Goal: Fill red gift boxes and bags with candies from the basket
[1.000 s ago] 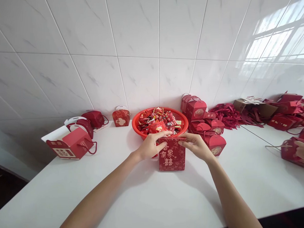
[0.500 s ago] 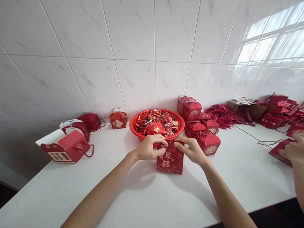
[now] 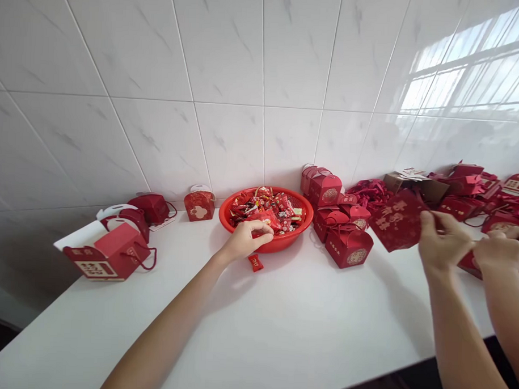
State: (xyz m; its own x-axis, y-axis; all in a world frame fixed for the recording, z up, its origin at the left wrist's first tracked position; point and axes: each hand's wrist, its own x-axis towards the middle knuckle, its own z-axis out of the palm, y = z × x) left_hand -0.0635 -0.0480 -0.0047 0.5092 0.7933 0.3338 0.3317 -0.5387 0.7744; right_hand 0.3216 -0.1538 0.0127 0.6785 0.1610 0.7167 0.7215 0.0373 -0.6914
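Note:
My left hand (image 3: 246, 239) hovers at the front rim of a red plastic basket (image 3: 278, 246). Its fingers are loosely curved with a gap from the thumb, and no object shows in them. Red-wrapped candies (image 3: 267, 209) fill the basket. One small red candy (image 3: 255, 263) lies on the table just below this hand. Off to the right, my right hand (image 3: 443, 240) grips a red gift box (image 3: 398, 220) with gold print by its top, holding it tilted above the table.
Several red gift boxes (image 3: 349, 247) are stacked right of the basket. A co-worker's hand (image 3: 498, 251) works close beside my right hand. Red ribbons (image 3: 370, 192) and an open cardboard box (image 3: 430, 188) sit by the tiled wall. More handled boxes (image 3: 123, 252) stand at left.
My right hand has carried the red gift box from in front of the basket to the right. The left hand has let go of it and stays near the basket; the loose candy is now visible.

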